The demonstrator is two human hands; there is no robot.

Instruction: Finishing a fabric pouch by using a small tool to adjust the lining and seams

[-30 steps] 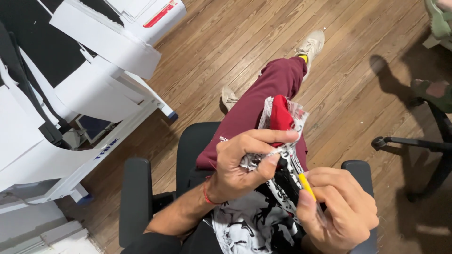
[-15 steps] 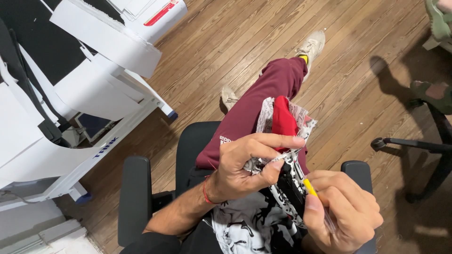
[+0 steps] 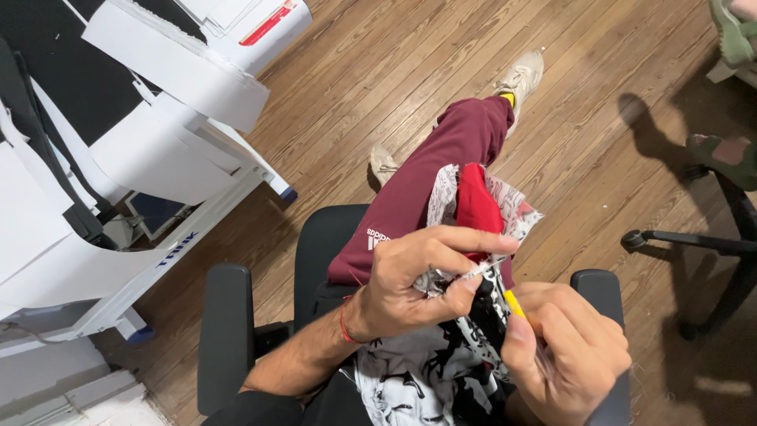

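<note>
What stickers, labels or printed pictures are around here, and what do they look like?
Sticker: top left, on the white machine's cover; a slanted red strip.
Lettering: on the machine's white lower rail, left side; small and dark blue.
Logo: on the maroon trouser leg, above the left hand; small and white.
Printed cloth: on the lap, pinched by the left hand beside the right hand; black-and-white pictures, red patch.
No screens or packages.

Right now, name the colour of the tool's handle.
Yellow handle, in the right hand; head view.
</note>
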